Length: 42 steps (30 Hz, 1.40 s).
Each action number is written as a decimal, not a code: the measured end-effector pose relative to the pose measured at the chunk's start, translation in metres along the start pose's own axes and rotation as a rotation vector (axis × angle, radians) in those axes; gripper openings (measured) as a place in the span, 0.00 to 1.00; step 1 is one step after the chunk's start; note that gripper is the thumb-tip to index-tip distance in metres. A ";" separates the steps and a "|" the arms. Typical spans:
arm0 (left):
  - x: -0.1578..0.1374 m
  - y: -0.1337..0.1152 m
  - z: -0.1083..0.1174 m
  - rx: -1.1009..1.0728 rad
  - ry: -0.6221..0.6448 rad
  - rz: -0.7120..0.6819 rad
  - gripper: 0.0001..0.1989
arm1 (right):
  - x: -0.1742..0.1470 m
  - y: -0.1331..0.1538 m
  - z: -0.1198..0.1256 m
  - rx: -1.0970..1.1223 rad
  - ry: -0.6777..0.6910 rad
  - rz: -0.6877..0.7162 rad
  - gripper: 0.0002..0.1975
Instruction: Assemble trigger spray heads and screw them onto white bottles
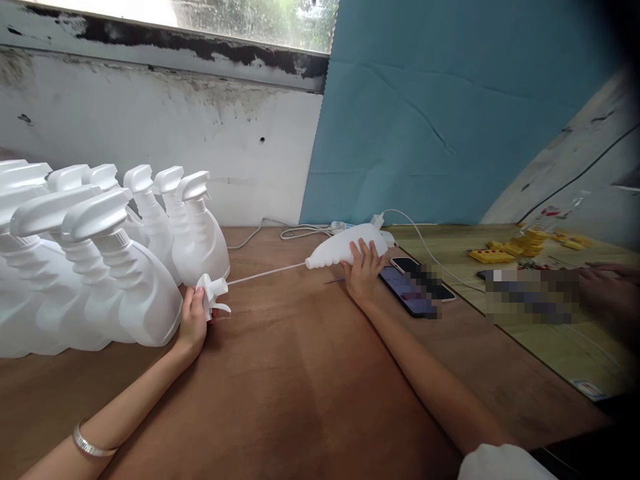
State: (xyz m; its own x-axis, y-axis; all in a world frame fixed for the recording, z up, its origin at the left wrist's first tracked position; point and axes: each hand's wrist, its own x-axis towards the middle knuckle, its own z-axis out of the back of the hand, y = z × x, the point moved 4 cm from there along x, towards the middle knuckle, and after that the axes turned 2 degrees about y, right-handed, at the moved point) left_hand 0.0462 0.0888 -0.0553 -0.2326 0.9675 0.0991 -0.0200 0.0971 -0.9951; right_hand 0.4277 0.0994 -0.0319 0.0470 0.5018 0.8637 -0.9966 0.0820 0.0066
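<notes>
My left hand [194,319] is closed round a white trigger sprayer head [214,293], whose lever points to the right. A thin clear dip tube [265,273] runs from the head to the mouth of a white plastic bottle [340,247]. Whether the tube's tip is inside the neck or just at it, I cannot tell. The bottle is tilted on its side, neck to the left, and my right hand [364,270] grips its body. Just left of my left hand stand several white spray bottles [145,287] with their heads on.
Two phones [413,293] lie right of my right hand. A white charger cable [425,240] crosses the table's back. Yellow pieces [515,248] are on the lighter table at right, with another person's blurred hand [610,293]. A wall closes off the back.
</notes>
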 end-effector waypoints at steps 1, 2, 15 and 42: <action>-0.001 -0.002 -0.001 0.003 0.014 0.005 0.14 | 0.000 0.002 0.001 0.005 -0.002 0.020 0.25; -0.003 -0.003 -0.003 0.006 0.031 0.009 0.14 | 0.000 0.004 0.002 0.010 -0.006 0.036 0.25; -0.017 -0.017 -0.021 0.065 0.392 -0.005 0.16 | -0.011 0.071 0.026 0.144 -0.004 0.231 0.22; -0.016 -0.019 -0.021 0.060 0.442 -0.018 0.18 | -0.026 0.127 0.045 0.271 0.314 0.292 0.23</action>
State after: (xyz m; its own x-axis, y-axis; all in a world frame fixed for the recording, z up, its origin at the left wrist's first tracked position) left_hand 0.0712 0.0762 -0.0377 0.2060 0.9739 0.0951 -0.0796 0.1136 -0.9903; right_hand 0.2965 0.0580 -0.0303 -0.2594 0.7087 0.6561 -0.9510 -0.3057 -0.0458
